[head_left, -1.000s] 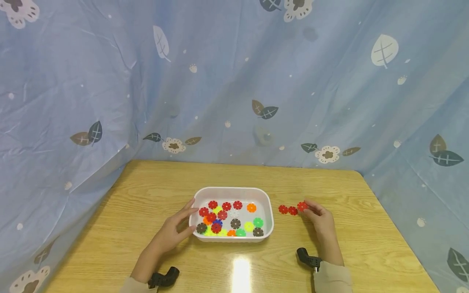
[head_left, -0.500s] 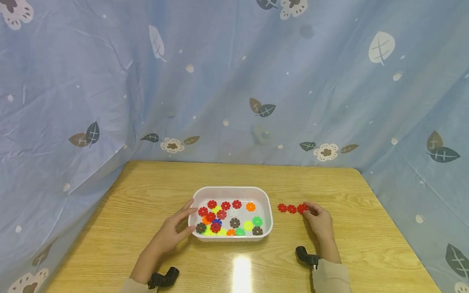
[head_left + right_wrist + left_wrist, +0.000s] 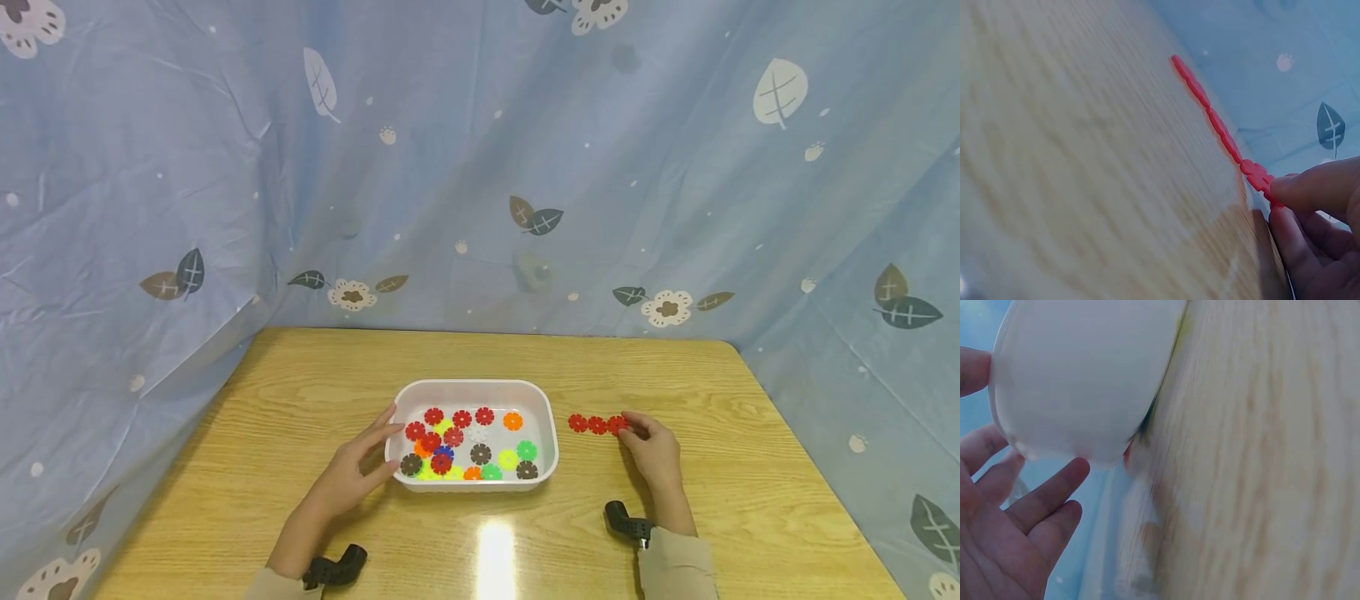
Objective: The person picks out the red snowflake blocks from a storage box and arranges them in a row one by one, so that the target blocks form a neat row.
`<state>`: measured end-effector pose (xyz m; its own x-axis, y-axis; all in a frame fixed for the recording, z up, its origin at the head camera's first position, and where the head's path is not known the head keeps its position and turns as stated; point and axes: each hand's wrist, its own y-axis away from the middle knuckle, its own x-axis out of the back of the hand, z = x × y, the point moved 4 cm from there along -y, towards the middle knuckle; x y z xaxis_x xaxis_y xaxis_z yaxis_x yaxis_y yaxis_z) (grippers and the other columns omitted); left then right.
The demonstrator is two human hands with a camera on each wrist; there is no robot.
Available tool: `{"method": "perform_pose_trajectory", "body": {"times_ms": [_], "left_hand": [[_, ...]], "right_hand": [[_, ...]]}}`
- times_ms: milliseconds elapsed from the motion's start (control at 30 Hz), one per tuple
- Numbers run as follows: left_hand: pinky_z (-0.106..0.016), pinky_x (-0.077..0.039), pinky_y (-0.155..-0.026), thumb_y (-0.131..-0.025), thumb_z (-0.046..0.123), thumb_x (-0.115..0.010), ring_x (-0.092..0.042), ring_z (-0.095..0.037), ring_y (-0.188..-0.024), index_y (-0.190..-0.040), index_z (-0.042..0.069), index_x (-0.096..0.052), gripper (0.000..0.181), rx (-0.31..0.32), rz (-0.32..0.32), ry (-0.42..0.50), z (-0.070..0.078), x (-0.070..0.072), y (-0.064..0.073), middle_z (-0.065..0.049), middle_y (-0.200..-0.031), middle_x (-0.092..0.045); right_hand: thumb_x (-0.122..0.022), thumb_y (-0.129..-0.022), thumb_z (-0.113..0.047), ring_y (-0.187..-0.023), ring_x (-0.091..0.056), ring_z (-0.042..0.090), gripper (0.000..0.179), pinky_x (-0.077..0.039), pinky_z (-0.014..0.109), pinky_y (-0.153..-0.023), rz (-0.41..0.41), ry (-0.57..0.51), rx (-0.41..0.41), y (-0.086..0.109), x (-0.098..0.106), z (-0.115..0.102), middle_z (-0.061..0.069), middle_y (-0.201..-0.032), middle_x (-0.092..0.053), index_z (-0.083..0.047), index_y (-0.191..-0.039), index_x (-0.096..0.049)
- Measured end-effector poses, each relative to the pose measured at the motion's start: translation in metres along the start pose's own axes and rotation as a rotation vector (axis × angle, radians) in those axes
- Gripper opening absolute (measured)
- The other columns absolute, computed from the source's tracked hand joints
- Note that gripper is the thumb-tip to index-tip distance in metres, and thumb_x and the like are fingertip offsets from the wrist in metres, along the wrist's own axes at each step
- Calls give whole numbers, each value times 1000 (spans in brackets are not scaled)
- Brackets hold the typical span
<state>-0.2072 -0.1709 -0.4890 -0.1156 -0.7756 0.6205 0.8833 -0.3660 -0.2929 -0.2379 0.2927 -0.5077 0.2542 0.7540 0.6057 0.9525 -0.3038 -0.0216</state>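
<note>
Disc (image 3: 1257,175) partly behind right thumb (image 3: 1316,187)

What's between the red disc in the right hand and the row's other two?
Nothing visible: the right hand pinches the held disc, and the middle disc lies right beside it. The white tray stands off to the left.

Plain beige sleeves (image 3: 677,567); two bent black wrist devices (image 3: 628,525), blunt-ended.

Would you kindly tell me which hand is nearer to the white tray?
Left: the left hand touches the white tray at its left end; the right hand, pinching a red disc, is apart, beyond the right end.
</note>
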Motion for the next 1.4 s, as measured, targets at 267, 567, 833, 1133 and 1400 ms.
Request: {"method": "perform_pose_trajectory", "body": {"times_ms": [267,567,833,1133,1400], "left_hand": [[-44,-37,-106,-89,19,-67,-33,-30,-139,-134,13,-53,48,-5,5,-4,-2,0,0,-1,-156,-28],[-47,-36,-106,-89,20,-67,-32,-30,-140,-134,13,-53,48,4,1,2,0,0,-1,-2,-156,-28],[-47,-35,-106,-88,19,-67,-32,-30,-140,-134,13,-53,48,0,5,-3,0,1,-1,-2,-156,-28],[-40,-35,-108,-88,18,-68,-32,-29,-140,-133,13,-54,48,-5,-1,10,1,0,-4,-2,-156,-28],[-36,-32,-109,-87,18,-69,-33,-30,-139,-133,13,-54,48,-2,13,-1,-1,0,-1,-2,-155,-30]], "right_hand": [[-63,-90,-11,-84,-54,-5,31,-40,1,-69,60,-18,25,-1,2,0,19,-112,-67,0,-119,-64],[-61,-93,-15,-86,-50,-14,35,-43,-1,-73,25,-131,47,2,1,-12,21,-121,-62,0,-124,-59],[-60,-93,-14,-119,-55,34,41,-43,1,-81,-107,-217,141,12,-10,-46,22,-130,-55,3,-130,-51],[-65,-89,-9,-118,-57,34,40,-47,11,-91,-178,-332,291,30,-25,-93,22,-127,-58,4,-126,-55],[-66,-88,-8,-116,-57,36,38,-49,38,-99,-304,-448,408,51,-50,-125,23,-124,-59,5,-123,-56]]}}
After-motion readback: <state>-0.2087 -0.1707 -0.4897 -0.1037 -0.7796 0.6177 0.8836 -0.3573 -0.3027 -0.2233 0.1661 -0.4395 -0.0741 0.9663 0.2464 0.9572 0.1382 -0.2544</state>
